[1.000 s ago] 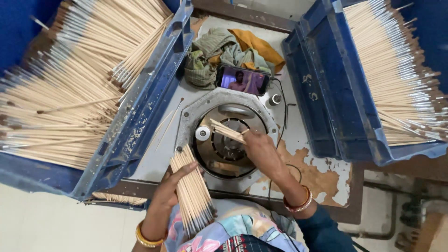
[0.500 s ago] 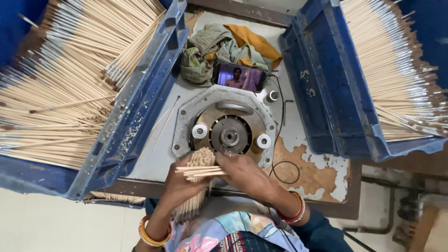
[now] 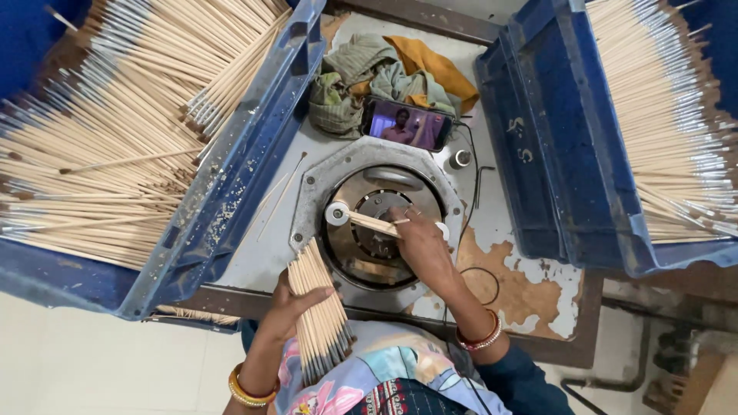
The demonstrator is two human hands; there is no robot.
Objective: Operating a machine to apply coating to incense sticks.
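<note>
Beside one machine (image 3: 377, 223), two crates (image 3: 231, 177).

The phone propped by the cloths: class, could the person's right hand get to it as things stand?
Probably yes. The right hand is over the round metal machine, holding a few sticks, and the phone lies just beyond the machine with nothing standing between. The sticks would need setting down first.

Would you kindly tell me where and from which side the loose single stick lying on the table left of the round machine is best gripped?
Grip the single stick near its middle, coming from above with thumb and finger pinching across its thin width. It lies flat and slanted on the grey table between the left blue crate and the round machine, with bare surface on both sides.
</note>
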